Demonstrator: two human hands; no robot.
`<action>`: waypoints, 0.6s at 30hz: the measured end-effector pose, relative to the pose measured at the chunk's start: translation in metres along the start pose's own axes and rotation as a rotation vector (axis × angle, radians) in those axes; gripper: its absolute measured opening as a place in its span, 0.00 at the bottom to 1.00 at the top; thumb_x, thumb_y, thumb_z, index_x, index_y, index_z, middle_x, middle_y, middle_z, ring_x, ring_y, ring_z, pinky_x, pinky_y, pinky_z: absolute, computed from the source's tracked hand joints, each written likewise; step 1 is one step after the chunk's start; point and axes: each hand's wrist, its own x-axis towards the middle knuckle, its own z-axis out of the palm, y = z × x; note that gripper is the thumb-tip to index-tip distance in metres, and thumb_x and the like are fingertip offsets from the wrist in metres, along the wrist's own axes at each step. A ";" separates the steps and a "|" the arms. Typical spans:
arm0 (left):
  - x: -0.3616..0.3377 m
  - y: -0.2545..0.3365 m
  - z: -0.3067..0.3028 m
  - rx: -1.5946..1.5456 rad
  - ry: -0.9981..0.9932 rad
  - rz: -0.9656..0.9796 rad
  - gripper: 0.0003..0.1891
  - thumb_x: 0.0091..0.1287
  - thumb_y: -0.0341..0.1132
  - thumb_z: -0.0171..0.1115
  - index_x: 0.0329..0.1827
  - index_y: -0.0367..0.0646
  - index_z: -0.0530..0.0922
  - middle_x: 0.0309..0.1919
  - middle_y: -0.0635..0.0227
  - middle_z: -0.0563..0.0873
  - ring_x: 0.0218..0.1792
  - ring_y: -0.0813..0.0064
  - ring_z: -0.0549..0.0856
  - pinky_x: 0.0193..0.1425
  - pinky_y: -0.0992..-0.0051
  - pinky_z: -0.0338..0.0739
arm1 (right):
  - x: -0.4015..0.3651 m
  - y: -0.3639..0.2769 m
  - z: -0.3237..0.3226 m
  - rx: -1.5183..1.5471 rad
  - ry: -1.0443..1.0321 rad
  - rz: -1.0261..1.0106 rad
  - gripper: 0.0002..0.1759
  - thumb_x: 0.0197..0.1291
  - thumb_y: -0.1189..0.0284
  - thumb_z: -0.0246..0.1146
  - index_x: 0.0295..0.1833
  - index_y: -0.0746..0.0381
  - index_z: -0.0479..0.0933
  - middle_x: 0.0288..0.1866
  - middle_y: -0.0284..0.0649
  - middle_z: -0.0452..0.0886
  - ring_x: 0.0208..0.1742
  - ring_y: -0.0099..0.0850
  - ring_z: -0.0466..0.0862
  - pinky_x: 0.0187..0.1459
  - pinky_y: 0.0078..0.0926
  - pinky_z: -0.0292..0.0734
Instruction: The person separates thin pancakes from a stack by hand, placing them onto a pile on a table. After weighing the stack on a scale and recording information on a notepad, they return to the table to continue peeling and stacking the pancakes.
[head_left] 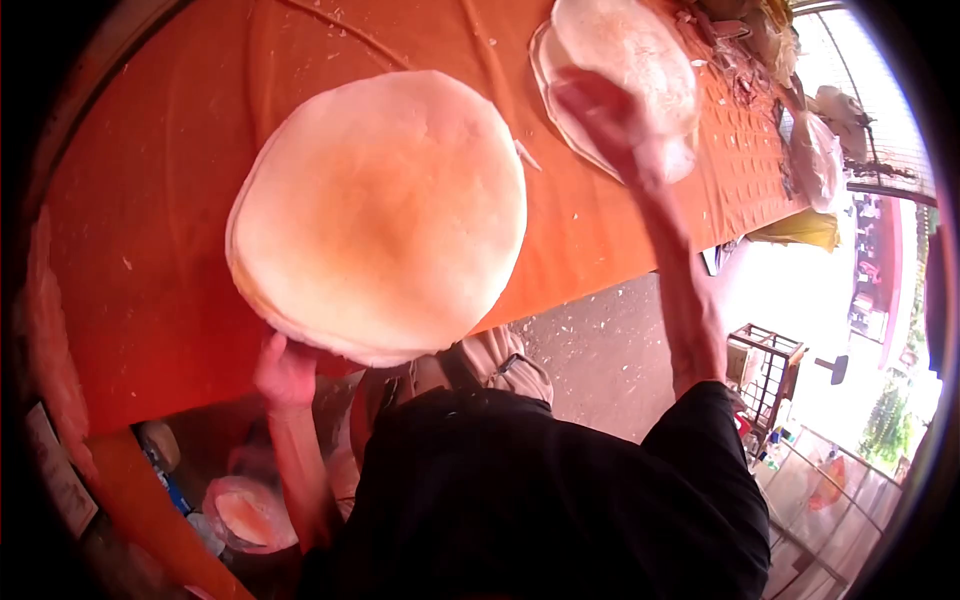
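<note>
A stack of large, round, pale flatbread-like sheets (385,215) lies at the near edge of an orange-covered table. My left hand (287,372) is at the lower left rim of this stack, its fingers partly hidden under the edge, so its grip cannot be made out. Farther right, a second group of round pale sheets (635,60) rests on the table, its layers slightly offset. Over the lower left part of that group is my right hand (605,115), blurred by motion, and its fingers are too smeared to read.
The orange cloth (150,230) has folds and scattered flakes. Clear plastic bags (817,160) stand at the table's right end. Below right is a metal-framed rack (768,370). A plastic bag with something pale (248,515) lies beneath the table at lower left.
</note>
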 end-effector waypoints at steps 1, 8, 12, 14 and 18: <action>0.002 0.003 0.007 0.079 0.011 0.021 0.28 0.63 0.36 0.60 0.66 0.37 0.66 0.62 0.62 0.74 0.64 0.64 0.70 0.67 0.62 0.65 | -0.026 -0.025 0.041 0.265 -0.291 0.087 0.28 0.58 0.59 0.68 0.56 0.68 0.76 0.48 0.41 0.84 0.48 0.29 0.82 0.50 0.26 0.78; 0.011 0.007 0.057 0.268 0.021 0.113 0.22 0.64 0.38 0.62 0.57 0.35 0.74 0.51 0.66 0.81 0.55 0.75 0.77 0.62 0.72 0.65 | -0.091 -0.090 0.132 0.183 -0.738 -0.023 0.20 0.47 0.66 0.73 0.42 0.69 0.81 0.36 0.49 0.84 0.35 0.36 0.85 0.37 0.29 0.80; 0.006 -0.004 0.048 0.222 0.083 0.059 0.26 0.64 0.41 0.63 0.61 0.35 0.71 0.55 0.66 0.79 0.55 0.73 0.77 0.63 0.71 0.65 | -0.096 -0.082 0.136 0.287 -0.698 -0.091 0.15 0.49 0.71 0.70 0.42 0.67 0.81 0.33 0.45 0.84 0.32 0.30 0.83 0.36 0.26 0.80; 0.008 -0.006 0.046 0.206 0.116 0.099 0.27 0.64 0.41 0.63 0.62 0.35 0.69 0.56 0.65 0.78 0.56 0.72 0.76 0.63 0.70 0.66 | -0.105 -0.092 0.149 0.262 -0.561 -0.299 0.11 0.46 0.75 0.65 0.38 0.67 0.80 0.28 0.46 0.82 0.28 0.37 0.83 0.32 0.29 0.80; 0.004 0.000 0.043 0.101 0.060 0.017 0.27 0.63 0.40 0.64 0.63 0.36 0.69 0.56 0.65 0.78 0.56 0.71 0.76 0.63 0.69 0.67 | -0.102 -0.093 0.163 0.013 -0.242 -0.376 0.07 0.43 0.76 0.61 0.32 0.65 0.78 0.21 0.46 0.79 0.22 0.46 0.79 0.26 0.37 0.76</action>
